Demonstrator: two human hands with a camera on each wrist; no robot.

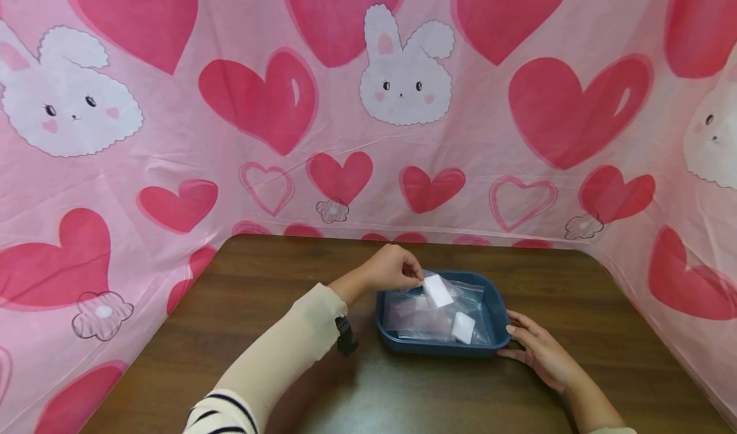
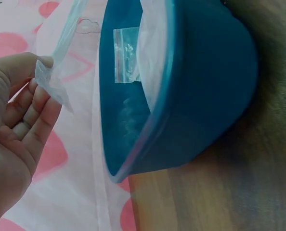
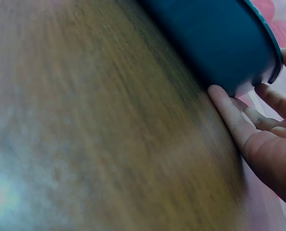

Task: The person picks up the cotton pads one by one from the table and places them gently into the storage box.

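In the head view my left hand point(image 1: 397, 269) pinches the upper edge of a clear plastic bag with a white block point(image 1: 439, 291), held over a blue tub point(image 1: 443, 349). The left wrist view shows the bag's crumpled edge point(image 2: 51, 85) between thumb and fingers. Inside the tub lie more clear bags, one with a white block point(image 1: 463, 328), another with pinkish contents point(image 1: 414, 319). My right hand point(image 1: 541, 354) rests against the tub's right front corner, its fairly straight fingers spread along the wall and rim. In the right wrist view a fingertip point(image 3: 215, 91) touches the tub's lower wall.
The tub stands on a brown wooden table point(image 1: 276, 280). A pink cloth point(image 1: 345, 139) with hearts and rabbits hangs behind and at both sides. A small zip bag with a red stripe point(image 2: 126, 55) shows inside the tub in the left wrist view.
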